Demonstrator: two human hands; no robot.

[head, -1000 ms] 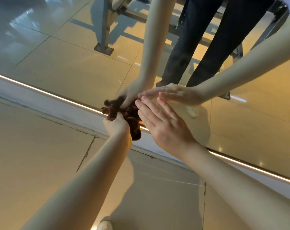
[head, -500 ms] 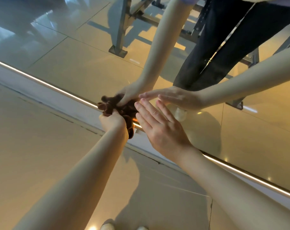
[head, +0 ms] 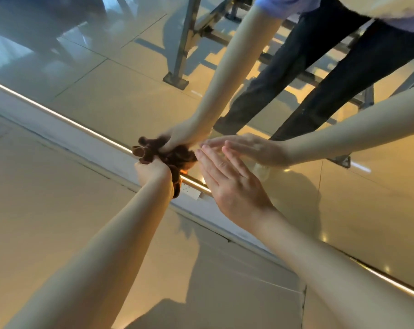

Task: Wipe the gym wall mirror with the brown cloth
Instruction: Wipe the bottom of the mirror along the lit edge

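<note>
Left fingers: the left hand (head: 154,168) clutches the brown cloth (head: 175,156). Its fingers are curled into the wad and hidden behind the back of the hand.
Right fingers: the right hand (head: 232,184) is flat and holds nothing. Its fingers (head: 210,162) are straight and close together, and their tips seem to meet their own reflection on the glass.
Cloth position: it is crumpled into a ball against the lowest part of the mirror (head: 120,100), just above the lit strip (head: 82,129) at the base. A tail of it hangs past the left wrist.
Cloth handling: it looks soft, light and plush, with folds that flop freely. It likely compresses easily and drags a little on glass rather than sliding.
Where to hold: probably by the gathered middle, as now, with the palm behind it to spread the pressure.
Mirror: it is hard, smooth and probably breakable, so firm, even pressure suits it better than a jab.
Writing: a small pale tag (head: 190,192) sits on the base strip beside the cloth. Its marks are too small to read, and no brand shows.
</note>
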